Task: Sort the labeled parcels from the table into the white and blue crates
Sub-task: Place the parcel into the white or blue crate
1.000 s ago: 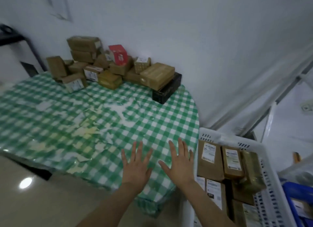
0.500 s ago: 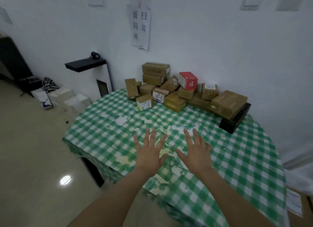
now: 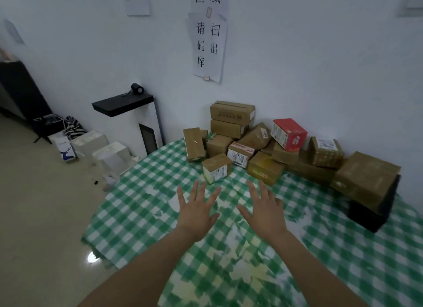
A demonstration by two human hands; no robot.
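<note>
Both hands (image 3: pixel 231 211), fingers spread, hover near stacked parcels (image 3: pixel 274 151) against the wall (image 3: pixel 309 54).

The single view comes from a wide-angle camera worn on the person's head, facing forward and down across the table (image 3: pixel 343 249) toward the white wall (image 3: pixel 297 54). Both forearms (image 3: pixel 148 261) cross the bottom edge, and the left hand (image 3: pixel 196 215) and right hand (image 3: pixel 265 212) sit near mid-frame, close to the lens. The pile of parcels (image 3: pixel 263 146) lies farther off against the wall, above centre and to the right. The floor (image 3: pixel 34 215) fills the left side, and straight lines bow near the frame's borders.
</note>
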